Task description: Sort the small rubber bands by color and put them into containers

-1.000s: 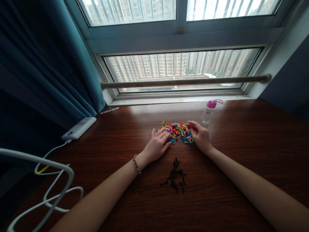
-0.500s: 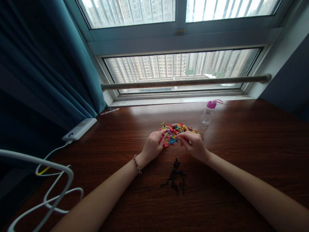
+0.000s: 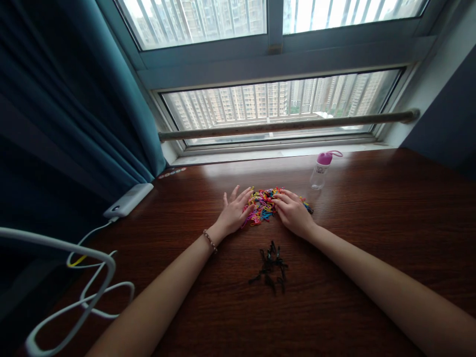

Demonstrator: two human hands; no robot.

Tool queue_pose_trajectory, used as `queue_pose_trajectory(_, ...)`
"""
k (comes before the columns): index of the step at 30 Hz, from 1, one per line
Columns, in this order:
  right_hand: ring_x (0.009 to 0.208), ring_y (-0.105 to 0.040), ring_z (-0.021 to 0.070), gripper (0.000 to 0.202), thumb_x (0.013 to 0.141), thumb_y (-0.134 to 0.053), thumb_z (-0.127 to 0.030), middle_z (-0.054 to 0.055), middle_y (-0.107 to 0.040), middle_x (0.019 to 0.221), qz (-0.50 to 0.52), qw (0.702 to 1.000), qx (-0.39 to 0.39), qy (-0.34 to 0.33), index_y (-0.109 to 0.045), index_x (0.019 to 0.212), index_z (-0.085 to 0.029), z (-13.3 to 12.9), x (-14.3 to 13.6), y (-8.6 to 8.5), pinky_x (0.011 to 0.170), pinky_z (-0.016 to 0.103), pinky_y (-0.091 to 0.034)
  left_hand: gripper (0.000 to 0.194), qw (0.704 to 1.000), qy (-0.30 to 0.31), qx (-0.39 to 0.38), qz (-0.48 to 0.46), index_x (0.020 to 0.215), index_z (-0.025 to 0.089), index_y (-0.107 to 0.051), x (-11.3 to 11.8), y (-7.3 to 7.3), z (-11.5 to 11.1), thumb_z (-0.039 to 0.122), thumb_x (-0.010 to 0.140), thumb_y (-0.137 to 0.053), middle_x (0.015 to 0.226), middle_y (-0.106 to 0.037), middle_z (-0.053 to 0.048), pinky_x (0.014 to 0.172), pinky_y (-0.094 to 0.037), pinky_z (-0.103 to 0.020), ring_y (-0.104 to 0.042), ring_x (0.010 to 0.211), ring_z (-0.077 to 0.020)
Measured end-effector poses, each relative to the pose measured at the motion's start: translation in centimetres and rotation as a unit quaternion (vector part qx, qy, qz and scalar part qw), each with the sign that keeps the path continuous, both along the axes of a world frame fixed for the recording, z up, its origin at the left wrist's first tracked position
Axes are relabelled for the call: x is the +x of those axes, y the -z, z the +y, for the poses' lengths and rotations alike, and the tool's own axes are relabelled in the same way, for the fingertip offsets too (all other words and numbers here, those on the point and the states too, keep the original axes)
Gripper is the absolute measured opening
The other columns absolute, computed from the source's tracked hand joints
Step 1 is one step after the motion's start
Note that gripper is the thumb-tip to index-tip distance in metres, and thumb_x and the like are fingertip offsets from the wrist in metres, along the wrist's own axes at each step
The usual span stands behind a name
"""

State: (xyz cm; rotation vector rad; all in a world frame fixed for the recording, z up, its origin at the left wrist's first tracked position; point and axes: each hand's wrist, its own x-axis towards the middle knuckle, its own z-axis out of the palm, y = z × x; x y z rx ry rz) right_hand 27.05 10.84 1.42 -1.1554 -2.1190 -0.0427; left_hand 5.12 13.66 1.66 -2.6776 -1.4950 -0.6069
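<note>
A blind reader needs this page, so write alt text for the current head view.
A person's left hand and right hand touch opposite sides of a colorful pile of small pieces on a brown table. A small black pile lies nearer the person; a bottle with a pink lid stands beyond the right hand, near a window.

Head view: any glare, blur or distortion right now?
Head view: window backlights the scene, upper right pane nearly washed out; head view: pale sheen on the far part of the table; head view: black pile dark and soft, pieces hard to separate; head view: looks wide-angle, stretched toward the edges.
</note>
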Motion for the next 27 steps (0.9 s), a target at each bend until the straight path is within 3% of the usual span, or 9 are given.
queue_pose_trajectory(6,0.115,-0.039,0.0287,0.025,0.083,-0.043,-0.018,0.010,-0.059,0.112,-0.027,0.999,-0.014,0.041,-0.065,0.096,-0.019,0.1,0.1,1.1,0.097,0.052,-0.030,0.035,0.998,0.011,0.069,-0.010,0.110,0.021,-0.057,1.5,-0.8,1.1,0.041,0.086,-0.039,0.118,-0.056,-0.008,0.104,-0.009,-0.055,-0.030,0.126,-0.0267)
queue_pose_trajectory(11,0.107,-0.045,0.0260,0.025,0.084,-0.041,-0.017,0.010,-0.061,0.101,0.006,0.999,-0.022,0.035,-0.065,0.090,-0.018,0.3,0.4,1.0,0.093,0.047,-0.036,0.035,0.999,0.023,0.004,-0.031,0.102,0.025,-0.061,1.5,-0.4,2.3,0.040,0.089,-0.032,0.110,-0.061,-0.004,0.100,-0.013,-0.059,-0.037,0.120,-0.0255)
queue_pose_trajectory(15,0.096,-0.052,0.0221,0.027,0.086,-0.038,-0.018,0.010,-0.060,0.097,0.096,0.995,-0.035,0.020,-0.064,0.090,-0.017,0.3,0.4,0.8,0.087,0.039,-0.043,0.036,0.996,0.040,-0.030,-0.067,0.096,0.025,-0.064,1.0,-0.1,2.7,0.036,0.090,-0.030,0.107,-0.063,-0.002,0.100,-0.015,-0.056,-0.040,0.118,-0.0222)
queue_pose_trajectory(22,0.089,-0.057,0.0204,0.026,0.086,-0.040,-0.022,0.010,-0.060,0.095,0.206,0.977,-0.041,0.035,-0.065,0.089,-0.016,0.2,0.8,0.5,0.084,0.034,-0.046,0.038,0.976,0.063,-0.027,-0.205,0.088,0.017,-0.067,0.4,0.3,3.6,0.033,0.089,-0.033,0.101,-0.063,-0.007,0.091,-0.040,-0.038,-0.056,0.098,-0.0188)
queue_pose_trajectory(27,0.089,-0.057,0.0207,0.023,0.083,-0.043,-0.023,0.009,-0.060,0.095,0.224,0.972,-0.036,0.056,-0.066,0.088,-0.018,0.5,1.1,0.8,0.084,0.036,-0.046,0.025,0.961,0.043,0.008,-0.273,0.090,0.016,-0.065,0.3,0.0,3.3,0.029,0.085,-0.043,0.095,-0.063,-0.008,0.083,-0.047,-0.032,-0.058,0.090,-0.0181)
